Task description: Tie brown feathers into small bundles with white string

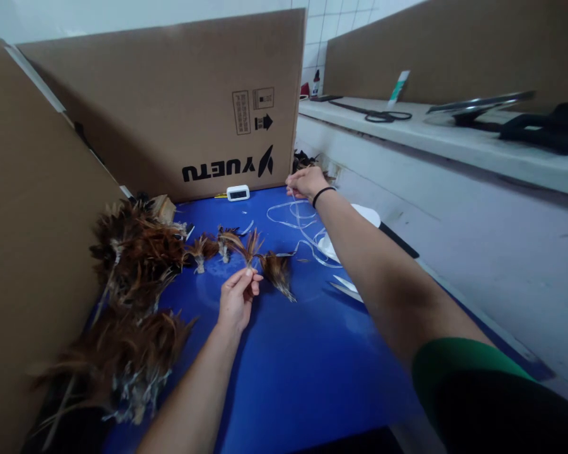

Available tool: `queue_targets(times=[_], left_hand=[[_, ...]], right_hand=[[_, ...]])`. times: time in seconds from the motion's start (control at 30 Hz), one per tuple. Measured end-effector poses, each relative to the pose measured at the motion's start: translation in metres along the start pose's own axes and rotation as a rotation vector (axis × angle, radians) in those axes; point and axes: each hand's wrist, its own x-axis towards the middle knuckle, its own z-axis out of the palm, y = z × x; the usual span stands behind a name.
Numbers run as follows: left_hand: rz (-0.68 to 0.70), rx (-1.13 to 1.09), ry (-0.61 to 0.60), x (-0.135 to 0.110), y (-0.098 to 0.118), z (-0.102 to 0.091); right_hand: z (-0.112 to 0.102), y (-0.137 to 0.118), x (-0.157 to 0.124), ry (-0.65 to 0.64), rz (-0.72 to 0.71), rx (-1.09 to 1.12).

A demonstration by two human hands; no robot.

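My left hand (237, 296) pinches the quill end of a small brown feather bundle (252, 244) just above the blue table top (303, 366). My right hand (305, 182) reaches far back, fingers closed on a thin white string (297, 217) that lies in loops on the table. A black band circles that wrist. More tied feather bundles (278, 271) lie in a row beside the left hand. A big heap of loose brown feathers (135, 252) sits at the left, with another clump (123, 362) nearer me.
Cardboard walls (170, 101) close off the back and left. A small white device (238, 193) stands at the back wall's foot. Scissors blades (345, 289) and a white object (331, 246) lie under my right arm. A white ledge (454, 142) at the right carries black scissors (383, 116).
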Motion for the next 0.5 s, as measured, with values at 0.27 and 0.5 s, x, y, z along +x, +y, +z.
queue_targets(times=[0.27,0.5], left_hand=[[0.001,0.004,0.008,-0.001,0.001,0.002],[0.011,-0.001,-0.004,-0.001,0.0,0.001]], right_hand=[[-0.028,-0.034,-0.036,-0.168,-0.185,0.007],[0.005,-0.005,-0.017,-0.154,-0.163,-0.68]])
